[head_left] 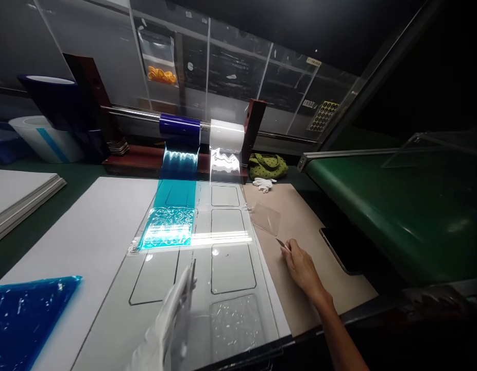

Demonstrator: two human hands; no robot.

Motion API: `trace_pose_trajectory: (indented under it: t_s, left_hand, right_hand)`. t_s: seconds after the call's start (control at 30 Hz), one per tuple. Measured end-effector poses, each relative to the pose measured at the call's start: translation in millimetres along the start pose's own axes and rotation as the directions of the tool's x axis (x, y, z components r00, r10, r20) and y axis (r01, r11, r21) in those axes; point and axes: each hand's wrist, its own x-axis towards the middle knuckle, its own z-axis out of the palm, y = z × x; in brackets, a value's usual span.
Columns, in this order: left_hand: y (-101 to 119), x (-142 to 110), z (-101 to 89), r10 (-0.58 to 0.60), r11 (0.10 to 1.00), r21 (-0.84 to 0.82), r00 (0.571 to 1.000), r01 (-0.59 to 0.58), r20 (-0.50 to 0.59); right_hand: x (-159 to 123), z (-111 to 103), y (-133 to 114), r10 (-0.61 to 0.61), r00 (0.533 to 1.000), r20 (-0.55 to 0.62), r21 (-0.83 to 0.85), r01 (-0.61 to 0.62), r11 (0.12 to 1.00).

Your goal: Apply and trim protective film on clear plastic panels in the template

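My left hand [157, 335], in a white glove, is closed on a thin clear panel [186, 304] tilted nearly edge-on above the work sheet. My right hand [302, 268] is bare and pinches a small craft knife [280, 243] whose pointed blade sticks out to the left. Beyond the blade, a small clear panel [266, 218] lies on the brown board [311, 299]. Teal film [176, 193] runs down onto the sheet [196, 288] marked with black rounded outlines, and its wrinkled end [167, 226] is glossy. Near the front edge lies a clear film-covered square [236, 327].
A blue film roll [180, 129] and a white roll [226, 135] hang on a metal rod. A phone [339, 251] lies at the right, beside a green conveyor belt [408, 206]. A green pouch [267, 166] and white glove [264, 184] sit behind. Blue film [26, 319] lies front left.
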Motion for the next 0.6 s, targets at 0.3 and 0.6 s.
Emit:
trace_pose_trajectory:
  t_s: [0.3,0.6]
  left_hand:
    - [5,3,-6.6,0.102,0.989,0.095,0.992,-0.109,0.070]
    - [28,-2,-11.8,0.214,0.969,0.088,0.965,-0.229,0.152]
  right_hand:
    - [-112,-38,-107,-0.300,0.911,0.282,0.644,0.051,0.763]
    - [-138,-15,-113,-0.143,0.899,0.414,0.544,-0.118,0.831]
